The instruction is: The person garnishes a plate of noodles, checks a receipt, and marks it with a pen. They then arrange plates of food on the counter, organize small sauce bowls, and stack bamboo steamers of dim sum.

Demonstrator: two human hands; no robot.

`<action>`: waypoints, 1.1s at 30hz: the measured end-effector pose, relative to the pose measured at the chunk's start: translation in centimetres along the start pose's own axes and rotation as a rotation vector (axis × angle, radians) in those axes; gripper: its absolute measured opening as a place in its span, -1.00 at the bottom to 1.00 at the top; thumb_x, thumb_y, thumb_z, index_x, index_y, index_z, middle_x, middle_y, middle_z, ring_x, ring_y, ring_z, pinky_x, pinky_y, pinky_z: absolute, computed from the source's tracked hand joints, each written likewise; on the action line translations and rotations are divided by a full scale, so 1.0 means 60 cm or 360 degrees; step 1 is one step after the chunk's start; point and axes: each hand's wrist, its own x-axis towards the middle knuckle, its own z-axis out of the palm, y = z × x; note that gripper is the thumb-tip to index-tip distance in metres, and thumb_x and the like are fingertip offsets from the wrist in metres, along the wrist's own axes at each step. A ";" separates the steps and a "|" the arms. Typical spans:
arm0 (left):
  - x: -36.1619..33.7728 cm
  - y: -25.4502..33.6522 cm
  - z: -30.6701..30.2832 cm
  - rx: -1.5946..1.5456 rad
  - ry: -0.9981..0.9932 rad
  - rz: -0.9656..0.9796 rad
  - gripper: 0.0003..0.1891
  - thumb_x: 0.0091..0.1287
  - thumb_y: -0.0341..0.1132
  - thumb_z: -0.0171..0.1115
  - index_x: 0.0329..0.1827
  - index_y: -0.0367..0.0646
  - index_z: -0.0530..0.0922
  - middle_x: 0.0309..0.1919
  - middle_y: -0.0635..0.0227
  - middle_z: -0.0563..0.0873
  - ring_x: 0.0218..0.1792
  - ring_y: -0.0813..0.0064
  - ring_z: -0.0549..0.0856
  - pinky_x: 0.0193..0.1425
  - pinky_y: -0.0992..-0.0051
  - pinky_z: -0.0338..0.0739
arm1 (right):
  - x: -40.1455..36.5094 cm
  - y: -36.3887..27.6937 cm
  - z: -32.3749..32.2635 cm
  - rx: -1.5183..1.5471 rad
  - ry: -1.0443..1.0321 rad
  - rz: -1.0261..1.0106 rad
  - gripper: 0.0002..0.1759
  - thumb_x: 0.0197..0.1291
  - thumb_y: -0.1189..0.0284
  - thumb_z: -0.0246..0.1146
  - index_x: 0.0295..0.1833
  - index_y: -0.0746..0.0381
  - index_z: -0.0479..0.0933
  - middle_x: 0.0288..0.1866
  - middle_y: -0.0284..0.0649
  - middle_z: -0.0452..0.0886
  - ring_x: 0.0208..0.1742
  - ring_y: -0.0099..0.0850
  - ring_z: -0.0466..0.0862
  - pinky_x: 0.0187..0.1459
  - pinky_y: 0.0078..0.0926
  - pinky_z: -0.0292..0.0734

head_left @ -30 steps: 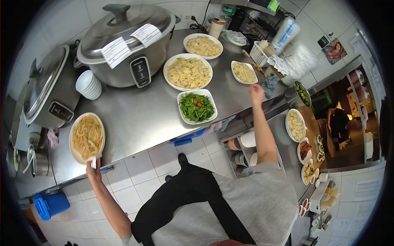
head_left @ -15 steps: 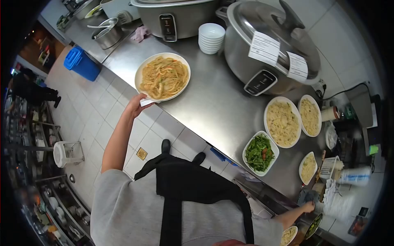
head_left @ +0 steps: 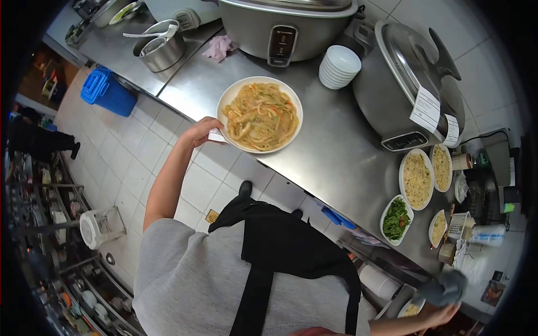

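Note:
My left hand (head_left: 203, 132) grips the near left rim of a round white plate of noodles (head_left: 260, 116). A white paper slip (head_left: 217, 135) sticks out between the fingers and the plate. In this view the plate overlaps the front edge of the steel counter (head_left: 314, 140). Far to the lower right, my right hand (head_left: 446, 315) is closed at a blurred, dark grey, cloth-like thing (head_left: 443, 288). Just left of that hand, an oval dish of pale food (head_left: 412, 307) is partly hidden.
Two large rice cookers (head_left: 314, 33) and a stack of white bowls (head_left: 339, 66) line the counter's back. Rice plates (head_left: 416, 179) and a dish of greens (head_left: 397, 220) stand at the right. A steel pot (head_left: 162, 53) is far left; a blue bin (head_left: 109, 92) stands on the floor.
The view has shifted, and the noodle plate in my left hand appears nearer and farther right. My right hand has moved lower in view, with the grey thing now plainly showing beside it.

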 end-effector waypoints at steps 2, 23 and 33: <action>0.022 0.014 -0.024 0.0125 -0.0057 -0.0026 -0.65 0.10 -0.33 0.10 -0.11 -0.44 0.46 -0.32 0.14 0.64 -0.44 0.38 0.68 -0.31 0.41 0.65 | -0.036 0.007 0.116 -0.0071 -0.0294 0.0022 -0.50 0.04 0.47 0.23 0.13 0.38 0.35 0.03 -0.04 0.48 -0.03 -0.26 0.52 0.01 -0.33 0.44; 0.069 0.007 -0.083 0.0513 -0.0227 0.0280 -0.75 0.12 -0.28 0.17 -0.26 -0.30 0.59 -0.55 0.49 0.57 -0.56 0.74 0.44 -0.49 0.69 0.26 | -0.348 0.235 1.062 -0.0242 -0.2739 0.0272 -0.64 -0.04 0.68 0.16 -0.03 0.39 0.52 -0.06 -0.15 0.57 -0.02 -0.38 0.52 0.00 -0.53 0.38; 0.056 0.016 -0.077 0.0476 -0.0186 0.0181 -0.74 0.10 -0.30 0.15 -0.25 -0.32 0.59 -0.49 0.44 0.62 -0.49 0.71 0.52 -0.41 0.68 0.38 | -0.353 0.093 1.083 -0.0317 -0.2751 -0.0993 -0.63 -0.10 0.77 0.01 -0.17 0.31 0.58 -0.23 -0.17 0.50 -0.15 -0.33 0.52 -0.13 -0.52 0.43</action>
